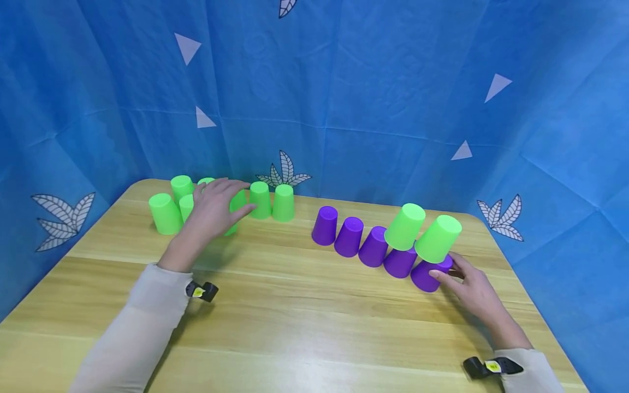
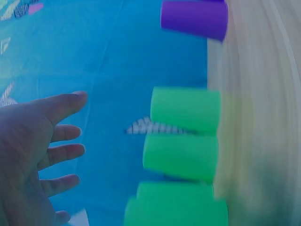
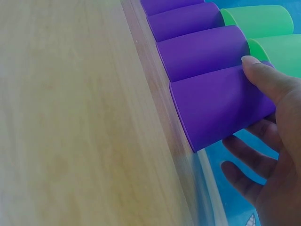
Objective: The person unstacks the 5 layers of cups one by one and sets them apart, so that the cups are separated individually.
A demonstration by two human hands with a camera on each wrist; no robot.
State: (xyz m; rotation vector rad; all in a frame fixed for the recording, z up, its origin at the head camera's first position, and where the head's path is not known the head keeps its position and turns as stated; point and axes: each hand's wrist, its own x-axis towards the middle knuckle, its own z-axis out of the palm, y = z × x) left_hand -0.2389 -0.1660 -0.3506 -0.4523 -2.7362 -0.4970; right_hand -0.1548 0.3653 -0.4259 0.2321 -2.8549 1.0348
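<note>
Upside-down purple cups (image 1: 348,238) stand in a slanting row at the right half of the table. Two green cups (image 1: 405,226) sit upside down on top of the row's right end. My right hand (image 1: 474,286) holds the endmost purple cup (image 3: 221,106), thumb on the near side and fingers behind it. To the left, my left hand (image 1: 213,210) hovers over a group of upside-down green cups (image 1: 166,214), partly hiding some of them. Its fingers look spread and hold nothing in the left wrist view, with green cups (image 2: 186,110) beyond the fingertips.
Two more green cups (image 1: 283,203) stand side by side near the back edge, between the left group and the purple row. The wooden table (image 1: 304,327) has a blue patterned cloth (image 1: 324,82) hanging behind and beside it.
</note>
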